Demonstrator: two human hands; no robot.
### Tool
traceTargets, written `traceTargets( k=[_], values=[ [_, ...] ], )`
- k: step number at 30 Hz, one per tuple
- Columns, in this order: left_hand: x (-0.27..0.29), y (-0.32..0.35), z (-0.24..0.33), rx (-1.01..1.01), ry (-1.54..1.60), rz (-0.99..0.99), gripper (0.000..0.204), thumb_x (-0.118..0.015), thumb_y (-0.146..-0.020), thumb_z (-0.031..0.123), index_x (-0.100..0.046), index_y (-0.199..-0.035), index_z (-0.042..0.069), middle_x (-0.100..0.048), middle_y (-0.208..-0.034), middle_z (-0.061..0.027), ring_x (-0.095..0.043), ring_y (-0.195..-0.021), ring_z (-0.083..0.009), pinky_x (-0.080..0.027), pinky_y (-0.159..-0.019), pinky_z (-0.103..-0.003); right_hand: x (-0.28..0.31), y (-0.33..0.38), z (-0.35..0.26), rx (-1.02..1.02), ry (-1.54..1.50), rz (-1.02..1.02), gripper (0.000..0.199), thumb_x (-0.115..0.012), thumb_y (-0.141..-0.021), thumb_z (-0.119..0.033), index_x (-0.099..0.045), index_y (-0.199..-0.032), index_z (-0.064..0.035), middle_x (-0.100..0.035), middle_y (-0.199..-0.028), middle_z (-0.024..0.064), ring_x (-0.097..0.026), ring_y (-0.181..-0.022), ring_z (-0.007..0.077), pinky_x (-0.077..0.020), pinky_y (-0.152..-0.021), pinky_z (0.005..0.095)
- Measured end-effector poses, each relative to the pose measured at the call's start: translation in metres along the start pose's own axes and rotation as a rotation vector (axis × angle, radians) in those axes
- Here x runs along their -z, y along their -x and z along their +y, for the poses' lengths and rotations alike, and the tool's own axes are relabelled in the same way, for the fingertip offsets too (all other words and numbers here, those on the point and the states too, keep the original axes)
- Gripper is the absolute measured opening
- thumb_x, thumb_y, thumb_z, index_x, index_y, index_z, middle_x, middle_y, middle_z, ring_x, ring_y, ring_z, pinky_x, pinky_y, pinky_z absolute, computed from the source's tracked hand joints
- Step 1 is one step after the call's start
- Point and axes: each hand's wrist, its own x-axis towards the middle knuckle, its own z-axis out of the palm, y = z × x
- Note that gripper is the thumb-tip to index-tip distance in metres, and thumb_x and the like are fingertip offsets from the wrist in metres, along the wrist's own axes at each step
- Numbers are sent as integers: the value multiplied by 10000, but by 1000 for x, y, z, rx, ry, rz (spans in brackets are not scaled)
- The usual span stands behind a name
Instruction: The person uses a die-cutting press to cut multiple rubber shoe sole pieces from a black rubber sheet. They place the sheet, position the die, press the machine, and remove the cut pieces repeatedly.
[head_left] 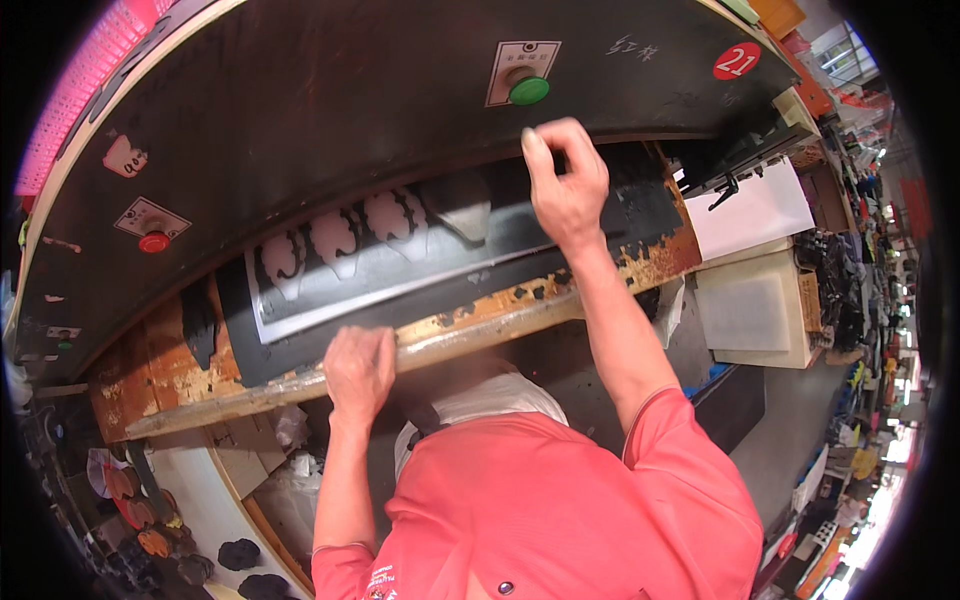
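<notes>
At a cutting press, the person's right hand (566, 185) reaches under the black press head (330, 100), fingers curled together on the black sheet (420, 265) lying across the bed. The left hand (358, 367) rests near the worn wooden front edge (470, 325), fingers bent and closed, holding nothing that can be seen.

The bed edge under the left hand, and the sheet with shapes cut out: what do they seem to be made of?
The bed edge looks like worn wood or painted board: tan, chipped, with dark flakes. The sheet looks like thin black rubber or leather, matte, with pale rounded cut-outs; which one is unclear. The left hand rests on the edge.
</notes>
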Motion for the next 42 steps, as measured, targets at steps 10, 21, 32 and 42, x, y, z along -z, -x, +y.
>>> traceTargets(
  k=[10, 21, 32, 42],
  values=[
    [-23, -101, -6, 30, -44, 136, 212, -777, -926, 143, -676, -775, 32, -635, -746, -121, -619, -722, -343, -499, -691, -456, 32, 36, 39, -288, 229, -232, 195, -747, -915, -92, -611, -789, -32, -605, -713, 108, -623, -641, 273, -501, -613, 406],
    [-29, -108, -13, 65, -57, 114, 226, -775, -947, 203, -710, -810, 36, -660, -752, -132, -650, -739, -339, -519, -708, -450, 22, 61, 51, -197, 313, -279, 171, -697, -898, -149, -632, -766, -63, -686, -784, 135, -695, -774, 393, -567, -687, 507],
    [-31, -94, -13, 135, -72, 56, 266, -777, -941, 209, -668, -779, 28, -623, -756, -128, -635, -787, -339, -505, -728, -457, 29, 76, 49, -281, 216, -338, 191, -705, -909, -146, -632, -767, -41, -689, -783, 137, -691, -764, 378, -541, -685, 476],
    [-15, -16, 8, 170, 4, 11, 74, -801, -883, 104, -763, -918, 52, -693, -825, -118, -657, -782, -331, -524, -712, -446, 28, 93, 0, -490, 88, -352, 246, -817, -853, -125, -721, -1042, 1, -694, -972, 122, -672, -809, 218, -554, -743, 351]
  ],
)
